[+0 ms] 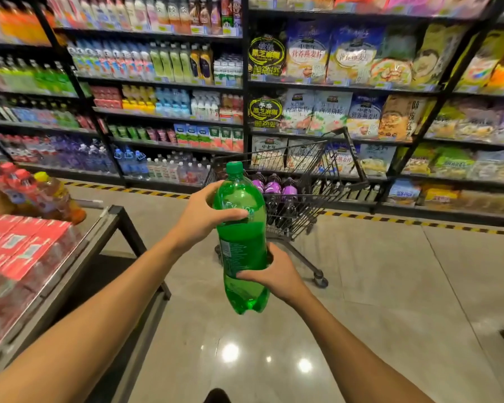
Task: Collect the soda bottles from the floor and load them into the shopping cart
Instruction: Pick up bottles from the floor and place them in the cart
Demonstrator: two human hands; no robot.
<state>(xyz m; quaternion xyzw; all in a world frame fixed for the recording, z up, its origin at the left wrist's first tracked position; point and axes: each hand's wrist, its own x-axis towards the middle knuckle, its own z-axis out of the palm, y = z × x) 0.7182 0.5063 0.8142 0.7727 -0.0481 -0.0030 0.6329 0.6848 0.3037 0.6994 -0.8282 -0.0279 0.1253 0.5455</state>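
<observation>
Both hands are holding the bottle upright in mid-air, off the floor and not yet in the cart. The left hand is curling round the bottle's shoulder at about 10 o'clock, with the thumb lying across the front. The right hand is gripping the lower body at 4 o'clock, its fingers wrapping behind. The cart is standing just past the bottle, towards 1 o'clock, and several purple bottles are already standing inside it.

The main risk is probably a slip. The plastic is looking smooth and the bottle full, so loosening either hand too early could be letting it slide and drop onto the floor.

Another risk is the lift over the rim. If the base is coming in too low it may be knocking the wire edge, and the cart, sitting on wheels, could be rolling away towards 12 o'clock.

The bottle is hiding the near part of the basket, so free room beside the purple bottles may or may not be there. Lowering blind could be setting it down on their caps and toppling them.

A table is standing close at 9 o'clock, and a wide swing of the left elbow may be catching it.
</observation>
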